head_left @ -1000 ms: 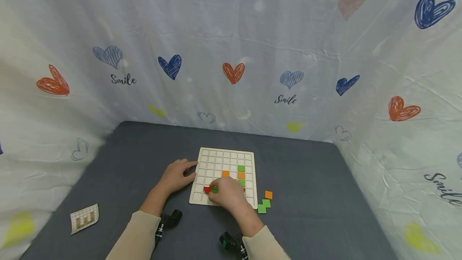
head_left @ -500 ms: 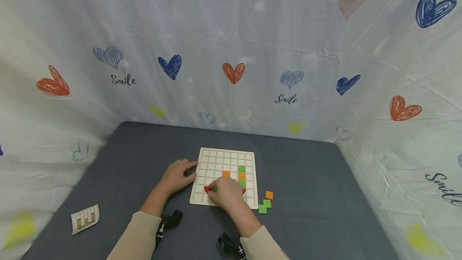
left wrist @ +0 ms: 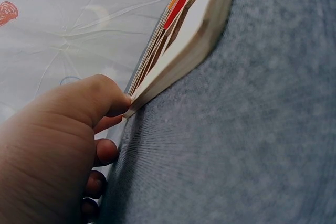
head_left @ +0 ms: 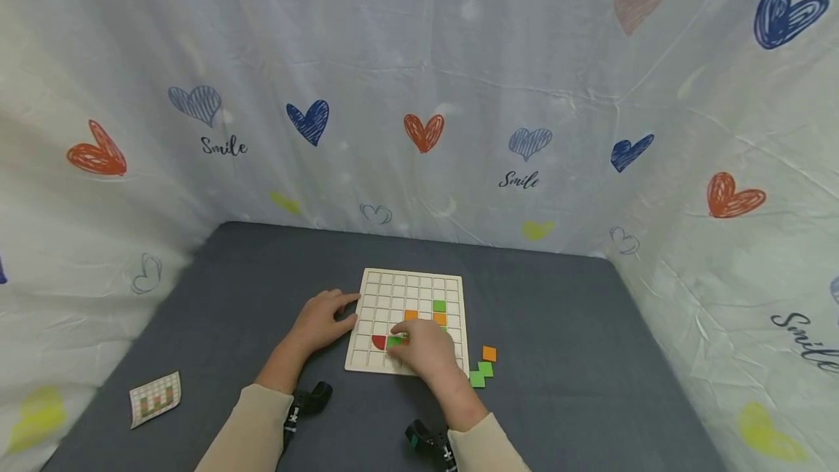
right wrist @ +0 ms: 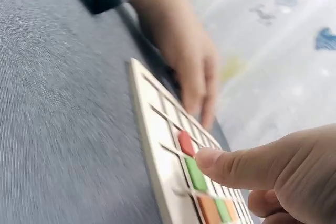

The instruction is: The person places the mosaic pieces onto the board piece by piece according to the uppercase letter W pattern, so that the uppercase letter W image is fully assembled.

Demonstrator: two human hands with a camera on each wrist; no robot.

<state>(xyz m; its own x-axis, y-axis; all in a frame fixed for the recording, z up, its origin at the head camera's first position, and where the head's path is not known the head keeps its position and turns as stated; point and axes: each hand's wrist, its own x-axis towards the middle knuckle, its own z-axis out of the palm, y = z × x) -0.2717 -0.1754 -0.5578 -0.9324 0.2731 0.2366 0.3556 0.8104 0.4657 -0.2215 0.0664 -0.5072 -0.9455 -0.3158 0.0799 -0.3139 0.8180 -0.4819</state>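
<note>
A pale square grid board (head_left: pixel 393 290) lies on the table. My left hand (head_left: pixel 323 323) rests at its left edge, thumb and forefinger extended against the rim; the left wrist view shows the thumb touching a corner. Over the board's lower middle, my right hand (head_left: pixel 429 348) has thumb and forefinger apart, holding nothing visible. Just left of its fingers are a red quarter-round piece (head_left: pixel 379 342) and a green square tile (head_left: pixel 394 341). In the right wrist view, the thumb is close above the green tile (right wrist: pixel 196 173). The hand hides part of that row.
An orange tile (head_left: pixel 411 315), another orange tile (head_left: pixel 440 320) and a green tile (head_left: pixel 439 306) sit in the grid higher up. Right of the board lie a loose orange tile (head_left: pixel 489 354) and two green tiles (head_left: pixel 485 369). A printed pattern card (head_left: pixel 154 399) lies far left.
My right hand has shifted slightly right and its fingers have parted from the green tile, which now shows beside the red piece. The left hand stays put.
</note>
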